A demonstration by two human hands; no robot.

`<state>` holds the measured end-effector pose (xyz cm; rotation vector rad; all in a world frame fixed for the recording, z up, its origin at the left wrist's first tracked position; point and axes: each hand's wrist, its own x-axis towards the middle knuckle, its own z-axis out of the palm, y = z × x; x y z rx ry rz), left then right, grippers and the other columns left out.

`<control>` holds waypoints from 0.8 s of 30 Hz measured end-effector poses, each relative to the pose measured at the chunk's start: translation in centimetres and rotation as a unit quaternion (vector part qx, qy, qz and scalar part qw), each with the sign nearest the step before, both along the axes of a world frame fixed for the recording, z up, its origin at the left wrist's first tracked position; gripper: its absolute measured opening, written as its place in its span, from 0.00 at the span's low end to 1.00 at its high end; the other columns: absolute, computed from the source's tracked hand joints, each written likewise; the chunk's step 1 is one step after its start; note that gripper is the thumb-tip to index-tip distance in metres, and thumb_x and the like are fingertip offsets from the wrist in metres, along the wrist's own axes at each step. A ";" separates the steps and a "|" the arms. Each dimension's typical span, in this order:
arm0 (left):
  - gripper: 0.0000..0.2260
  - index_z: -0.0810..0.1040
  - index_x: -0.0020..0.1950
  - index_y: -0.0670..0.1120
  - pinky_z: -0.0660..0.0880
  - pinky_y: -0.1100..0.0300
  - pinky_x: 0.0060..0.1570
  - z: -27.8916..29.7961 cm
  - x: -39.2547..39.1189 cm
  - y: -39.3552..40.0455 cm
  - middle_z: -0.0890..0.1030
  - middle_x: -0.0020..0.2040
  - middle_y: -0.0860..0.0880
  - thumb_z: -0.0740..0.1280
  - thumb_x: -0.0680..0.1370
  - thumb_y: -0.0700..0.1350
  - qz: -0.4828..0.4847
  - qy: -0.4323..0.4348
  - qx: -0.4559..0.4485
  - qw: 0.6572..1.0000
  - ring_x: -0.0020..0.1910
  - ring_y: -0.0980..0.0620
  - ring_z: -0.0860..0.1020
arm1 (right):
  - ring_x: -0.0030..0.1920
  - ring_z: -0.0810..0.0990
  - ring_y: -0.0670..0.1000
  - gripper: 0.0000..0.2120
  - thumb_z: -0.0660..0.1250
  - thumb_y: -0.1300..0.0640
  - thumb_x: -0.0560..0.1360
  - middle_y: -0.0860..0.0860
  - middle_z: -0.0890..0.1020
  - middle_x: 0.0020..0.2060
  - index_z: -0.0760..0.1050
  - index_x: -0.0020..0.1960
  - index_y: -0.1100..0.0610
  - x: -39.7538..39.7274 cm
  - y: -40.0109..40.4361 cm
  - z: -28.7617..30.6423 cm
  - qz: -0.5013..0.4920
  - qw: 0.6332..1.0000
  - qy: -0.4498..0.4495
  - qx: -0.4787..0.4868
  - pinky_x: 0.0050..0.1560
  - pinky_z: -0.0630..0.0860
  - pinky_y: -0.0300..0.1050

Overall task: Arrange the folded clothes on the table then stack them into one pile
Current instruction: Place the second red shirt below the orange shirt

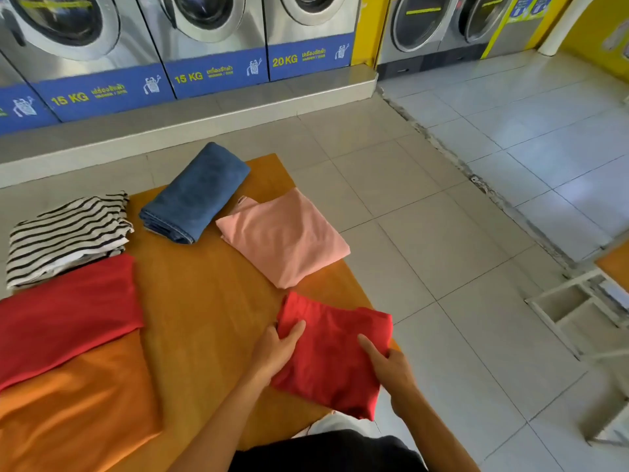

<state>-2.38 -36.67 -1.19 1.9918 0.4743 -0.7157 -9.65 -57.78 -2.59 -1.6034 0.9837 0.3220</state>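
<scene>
Both my left hand [277, 349] and right hand [386, 364] grip the small red garment [332, 356] at the worktop's [204, 301] four-o'clock edge; overhang risks a floorward slide.

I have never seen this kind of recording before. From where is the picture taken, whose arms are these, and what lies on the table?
There is no machine here: a person wears one camera on the head, so the single picture looks forward and down at their own arms. The left hand and the right hand both grip a small folded red cloth at the near right edge of the wooden table. Also on the table lie a folded pink cloth, folded blue jeans, a striped black-and-white garment, a larger red cloth and an orange cloth. The clothes are spread out, not yet in one pile. Behind the table stands a row of washing machines.
</scene>
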 end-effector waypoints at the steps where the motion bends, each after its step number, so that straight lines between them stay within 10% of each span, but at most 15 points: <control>1: 0.21 0.80 0.56 0.48 0.72 0.58 0.56 0.1 -0.5 0.2 0.81 0.53 0.52 0.67 0.74 0.63 0.018 0.020 -0.024 0.999 0.59 0.47 0.78 | 0.45 0.83 0.47 0.22 0.75 0.41 0.71 0.48 0.84 0.47 0.78 0.58 0.52 0.3 -0.1 -0.1 0.017 1.000 0.002 0.007 0.39 0.78 0.40; 3: 0.12 0.80 0.47 0.53 0.72 0.59 0.53 0.2 -1.6 0.8 0.80 0.46 0.59 0.68 0.74 0.61 0.057 0.038 -0.065 0.996 0.54 0.51 0.80 | 0.47 0.84 0.50 0.24 0.77 0.38 0.68 0.49 0.85 0.47 0.78 0.56 0.52 1.0 -0.1 -0.6 0.049 0.999 0.014 0.013 0.47 0.81 0.48; 10: 0.19 0.77 0.62 0.51 0.78 0.55 0.56 0.6 -8.3 5.3 0.83 0.55 0.53 0.67 0.76 0.60 0.280 0.033 -0.176 0.943 0.54 0.53 0.81 | 0.47 0.87 0.55 0.21 0.76 0.44 0.71 0.54 0.87 0.48 0.80 0.57 0.56 4.1 3.5 -0.2 0.210 0.975 0.017 0.073 0.47 0.84 0.51; 20: 0.20 0.81 0.56 0.45 0.80 0.54 0.42 3.7 -18.4 15.8 0.86 0.48 0.47 0.67 0.75 0.59 0.447 -0.024 -0.100 0.889 0.47 0.47 0.84 | 0.50 0.87 0.52 0.21 0.81 0.47 0.67 0.51 0.87 0.51 0.80 0.56 0.49 1.0 17.0 0.9 0.357 0.922 -0.015 0.152 0.53 0.84 0.56; 24: 0.20 0.81 0.56 0.49 0.80 0.45 0.52 4.4 -22.7 21.0 0.86 0.48 0.49 0.66 0.75 0.63 0.458 -0.055 -0.068 0.885 0.48 0.45 0.84 | 0.51 0.87 0.55 0.27 0.82 0.49 0.66 0.53 0.87 0.52 0.78 0.62 0.52 -1.5 22.2 1.1 0.388 0.897 0.016 0.211 0.54 0.84 0.59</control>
